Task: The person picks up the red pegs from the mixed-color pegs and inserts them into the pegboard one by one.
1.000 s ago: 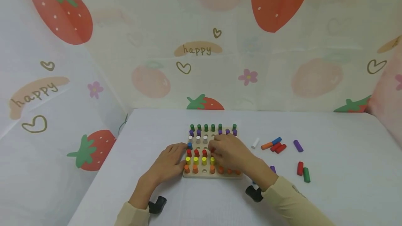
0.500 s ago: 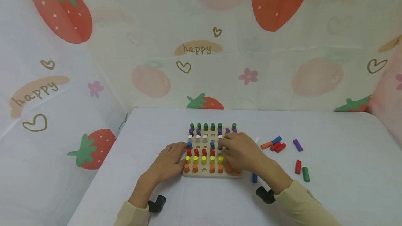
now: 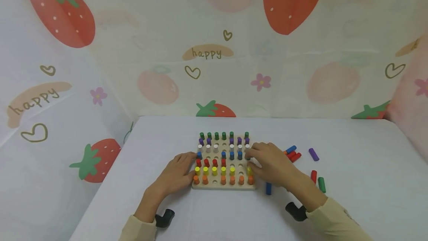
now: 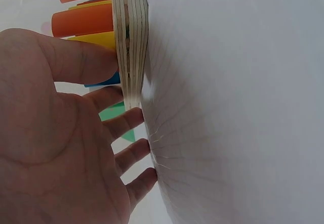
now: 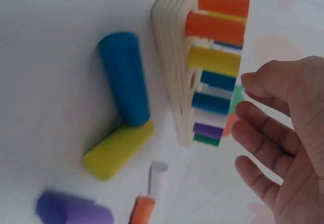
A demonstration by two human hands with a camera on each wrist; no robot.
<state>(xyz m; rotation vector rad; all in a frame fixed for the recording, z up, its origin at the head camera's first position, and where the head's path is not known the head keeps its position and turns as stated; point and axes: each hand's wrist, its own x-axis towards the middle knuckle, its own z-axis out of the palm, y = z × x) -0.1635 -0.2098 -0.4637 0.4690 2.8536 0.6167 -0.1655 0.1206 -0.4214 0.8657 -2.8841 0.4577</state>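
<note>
A light wooden pegboard (image 3: 222,187) holds rows of round pegs in green, purple, white, blue, red, yellow and orange. My left hand (image 3: 175,173) rests along its left side, fingers extended; in the left wrist view the thumb (image 4: 83,62) lies against the board's edge and the other fingertips touch the tablecloth. My right hand (image 3: 274,163) is at the right end of the blue row, thumb and fingers beside the last blue peg (image 3: 247,155). In the right wrist view those fingers are slightly bent and apart, with nothing between them, just off the tops of the blue pegs (image 5: 210,102).
Loose pegs lie right of the board: a blue peg (image 3: 269,189), a purple peg (image 3: 313,154), a green peg (image 3: 321,185) and several red ones (image 3: 295,157). The right wrist view also shows a loose yellow peg (image 5: 119,150). A strawberry-print cloth (image 3: 214,84) hangs behind.
My right hand has moved right along the blue row to its end, and several blue pegs standing in that row now show. My left hand has stayed at the board's left side.
</note>
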